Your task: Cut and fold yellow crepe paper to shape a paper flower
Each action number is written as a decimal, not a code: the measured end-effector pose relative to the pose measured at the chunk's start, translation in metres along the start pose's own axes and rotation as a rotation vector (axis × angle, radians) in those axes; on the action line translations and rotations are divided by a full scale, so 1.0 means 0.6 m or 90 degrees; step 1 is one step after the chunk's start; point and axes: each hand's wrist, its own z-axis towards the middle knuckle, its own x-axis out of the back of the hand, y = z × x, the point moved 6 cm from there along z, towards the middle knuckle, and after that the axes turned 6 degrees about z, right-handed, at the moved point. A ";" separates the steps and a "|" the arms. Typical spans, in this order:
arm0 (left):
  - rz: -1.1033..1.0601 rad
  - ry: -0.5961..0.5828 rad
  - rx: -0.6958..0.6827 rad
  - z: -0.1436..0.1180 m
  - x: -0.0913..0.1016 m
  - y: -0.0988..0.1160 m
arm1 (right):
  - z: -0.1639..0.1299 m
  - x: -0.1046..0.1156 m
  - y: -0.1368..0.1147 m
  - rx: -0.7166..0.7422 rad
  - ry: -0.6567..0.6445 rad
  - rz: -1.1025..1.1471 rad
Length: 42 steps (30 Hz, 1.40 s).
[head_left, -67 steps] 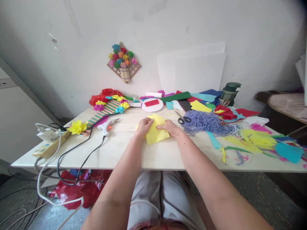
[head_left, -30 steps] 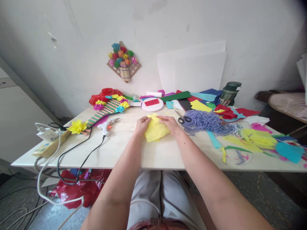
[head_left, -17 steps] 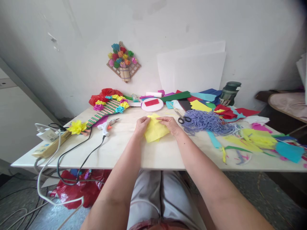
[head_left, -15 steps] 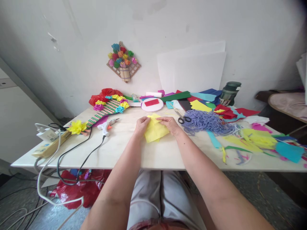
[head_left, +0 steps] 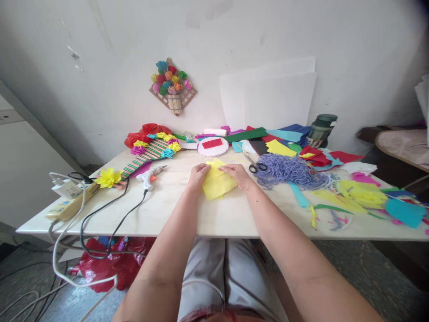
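Observation:
A square-looking piece of thin yellow paper (head_left: 218,184) is stretched between my two hands, above the white table near its middle. My left hand (head_left: 199,176) pinches its upper left edge, thumb and fingers together. On the other side, my right hand (head_left: 236,173) pinches the upper right edge. The paper looks layered and lightly creased, its lower corner hanging down. Beyond it lies a white oval card (head_left: 212,152) with a red rectangle (head_left: 212,143) on top. Scissors (head_left: 258,167) with black handles lie to the right of my right hand.
A white glue gun (head_left: 145,180) and its cord lie at left, near a power strip (head_left: 69,206). Behind is a striped panel with paper flowers (head_left: 147,154). A heap of purple yarn (head_left: 291,171), coloured paper scraps (head_left: 362,194) and a dark green bottle (head_left: 321,130) occupy the right.
The yellow paper has shifted slightly between my fingers, and its upper folds lie a little differently. Both hands keep nearly the same place and grip.

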 end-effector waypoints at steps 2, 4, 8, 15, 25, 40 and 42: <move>-0.008 0.004 -0.001 0.002 0.001 -0.002 | 0.000 -0.002 0.001 -0.007 0.007 -0.010; -0.025 0.016 0.001 0.004 0.003 -0.004 | 0.000 -0.002 0.000 -0.003 0.017 -0.017; -0.026 0.009 -0.008 0.002 0.001 -0.002 | 0.002 -0.002 0.004 -0.010 0.017 -0.020; 0.012 -0.016 -0.007 -0.003 -0.004 0.001 | 0.005 -0.003 0.007 -0.006 0.016 -0.022; -0.033 -0.027 -0.022 -0.011 -0.011 0.014 | -0.004 -0.012 0.002 -0.038 -0.025 0.020; 0.011 -0.123 -0.039 -0.015 -0.026 0.013 | -0.004 -0.011 0.007 -0.036 -0.044 -0.021; 0.015 -0.116 -0.026 -0.013 -0.024 0.009 | -0.004 -0.011 0.005 -0.026 -0.037 -0.036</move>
